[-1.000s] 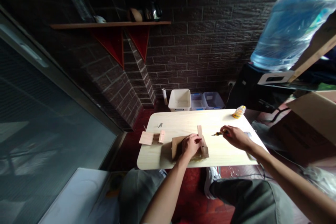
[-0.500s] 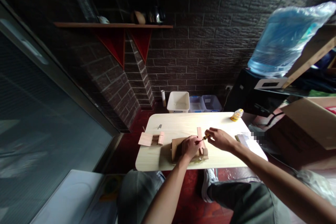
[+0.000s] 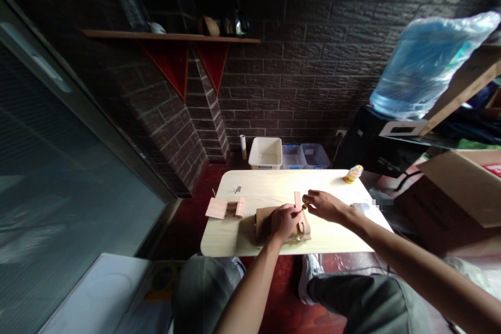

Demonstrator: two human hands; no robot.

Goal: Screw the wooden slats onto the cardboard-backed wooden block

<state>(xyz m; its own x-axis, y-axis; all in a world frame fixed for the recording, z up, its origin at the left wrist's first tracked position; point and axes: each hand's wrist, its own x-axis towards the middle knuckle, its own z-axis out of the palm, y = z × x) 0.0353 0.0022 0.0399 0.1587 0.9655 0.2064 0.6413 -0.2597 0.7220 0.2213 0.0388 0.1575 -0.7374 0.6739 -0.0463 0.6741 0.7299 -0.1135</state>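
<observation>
My right hand (image 3: 321,204) is closed around a small screwdriver (image 3: 305,205) with a yellow and black handle, its shaft pointing left. At the screwdriver's tip, my left hand (image 3: 286,219) has its fingers pinched together; what they grip is too small to make out. Under the left hand lies a brown cardboard box (image 3: 263,225). A pinkish wooden piece (image 3: 297,199) stands up behind the fingers, and a curved wooden part (image 3: 305,228) rests at the box's right end. Another assembled wooden piece (image 3: 217,207) lies apart on the left.
Small dark screws or similar bits (image 3: 237,189) lie on the pale table (image 3: 270,180). A yellow-capped clear container (image 3: 353,174) stands at the back right. Beyond the table are a white bin (image 3: 266,153) and blue bins (image 3: 315,155). A cardboard carton (image 3: 457,188) is at right.
The view has shifted slightly. My right hand, with the screwdriver, has turned a little and moved slightly left; my left hand stays pinched in nearly the same place.
</observation>
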